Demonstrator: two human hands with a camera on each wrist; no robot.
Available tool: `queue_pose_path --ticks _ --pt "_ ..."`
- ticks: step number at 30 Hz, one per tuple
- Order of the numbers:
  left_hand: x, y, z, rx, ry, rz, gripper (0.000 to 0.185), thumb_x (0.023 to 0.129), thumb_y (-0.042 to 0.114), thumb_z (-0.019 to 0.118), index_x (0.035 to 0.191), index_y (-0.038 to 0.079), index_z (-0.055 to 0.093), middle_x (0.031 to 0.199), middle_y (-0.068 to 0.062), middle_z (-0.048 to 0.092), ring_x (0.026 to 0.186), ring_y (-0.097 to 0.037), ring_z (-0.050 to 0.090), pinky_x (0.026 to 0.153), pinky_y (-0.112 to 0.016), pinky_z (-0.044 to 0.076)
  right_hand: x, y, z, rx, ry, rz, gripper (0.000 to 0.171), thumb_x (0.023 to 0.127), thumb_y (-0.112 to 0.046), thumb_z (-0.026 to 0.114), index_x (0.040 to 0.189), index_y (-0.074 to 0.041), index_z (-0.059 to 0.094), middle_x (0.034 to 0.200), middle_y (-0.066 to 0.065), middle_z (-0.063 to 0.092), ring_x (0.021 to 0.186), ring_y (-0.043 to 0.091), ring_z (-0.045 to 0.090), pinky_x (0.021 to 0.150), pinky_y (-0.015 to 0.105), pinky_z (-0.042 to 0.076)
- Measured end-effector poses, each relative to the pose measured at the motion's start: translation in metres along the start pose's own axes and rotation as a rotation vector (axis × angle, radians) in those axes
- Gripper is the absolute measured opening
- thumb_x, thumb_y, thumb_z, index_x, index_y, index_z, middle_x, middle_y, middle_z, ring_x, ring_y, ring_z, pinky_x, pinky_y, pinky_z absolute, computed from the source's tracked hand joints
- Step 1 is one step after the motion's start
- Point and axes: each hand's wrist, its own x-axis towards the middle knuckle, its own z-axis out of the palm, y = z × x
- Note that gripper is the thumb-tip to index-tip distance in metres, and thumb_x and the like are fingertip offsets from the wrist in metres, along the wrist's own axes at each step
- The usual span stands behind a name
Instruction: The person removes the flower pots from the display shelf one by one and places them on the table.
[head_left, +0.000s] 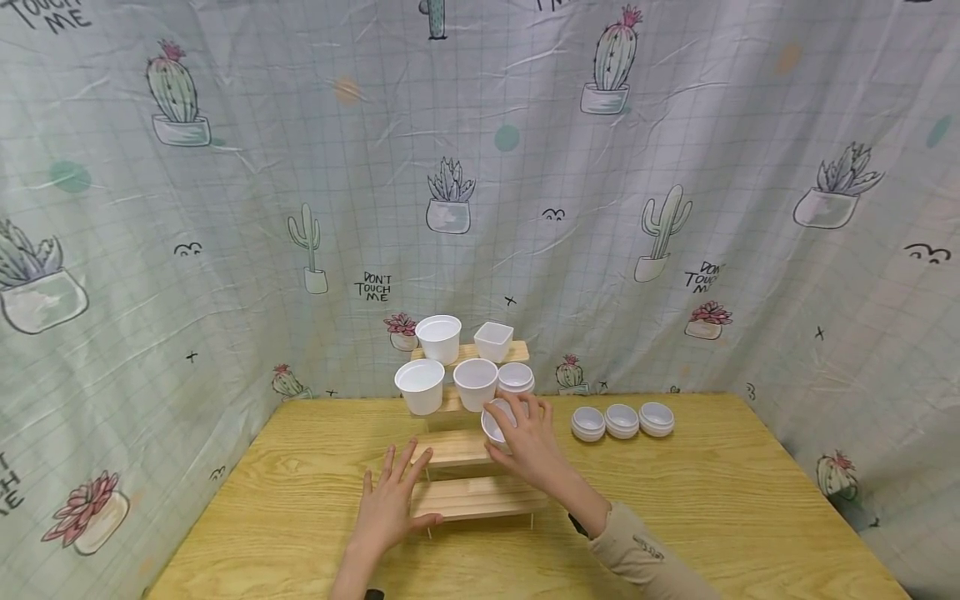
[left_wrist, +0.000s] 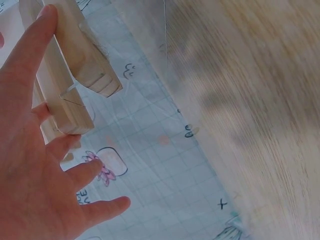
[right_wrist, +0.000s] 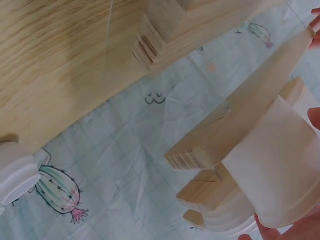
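A wooden tiered stand (head_left: 480, 497) stands on the table. At the right end of its second tier from the bottom, my right hand (head_left: 534, 443) grips a white round pot (head_left: 493, 425), thumb and fingers about its sides. The right wrist view shows this pot (right_wrist: 275, 160) close to the wooden boards; whether it bears on the tier I cannot tell. My left hand (head_left: 386, 508) is spread at the stand's left side. In the left wrist view its fingers lie against the board ends (left_wrist: 75, 115), holding no pot.
Higher tiers hold two round pots (head_left: 420, 387) (head_left: 476, 386), a ridged bowl (head_left: 516, 377), another round pot (head_left: 438, 339) and a square pot (head_left: 494, 342). Three small ridged bowls (head_left: 622, 422) stand in a row on the table (head_left: 720, 500), right of the stand. A printed curtain (head_left: 480, 275) hangs behind.
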Motion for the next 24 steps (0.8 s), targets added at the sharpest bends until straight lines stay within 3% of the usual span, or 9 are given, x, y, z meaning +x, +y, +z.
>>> queue_pose_path --ticks 17,24 --pt "-0.001 0.0 0.0 -0.013 -0.01 -0.001 0.094 0.056 0.056 0.072 0.137 0.023 0.036 0.148 -0.006 0.025 0.133 -0.041 0.022 0.093 -0.071 0.025 -0.003 -0.001 -0.001 -0.029 -0.004 -0.004 0.048 0.07 -0.035 0.07 0.113 -0.022 0.056 0.123 0.011 0.049 0.102 0.029 0.039 0.077 0.047 0.033" --pt "-0.001 -0.001 0.001 -0.008 -0.006 -0.001 0.095 0.056 0.057 0.072 0.137 0.024 0.035 0.147 -0.007 0.026 0.133 -0.04 0.022 0.092 -0.071 0.026 -0.006 0.0 -0.01 -0.002 -0.053 0.003 0.051 0.068 -0.033 0.068 0.117 -0.023 0.056 0.126 0.011 0.048 0.104 0.03 0.04 0.077 0.047 0.033"
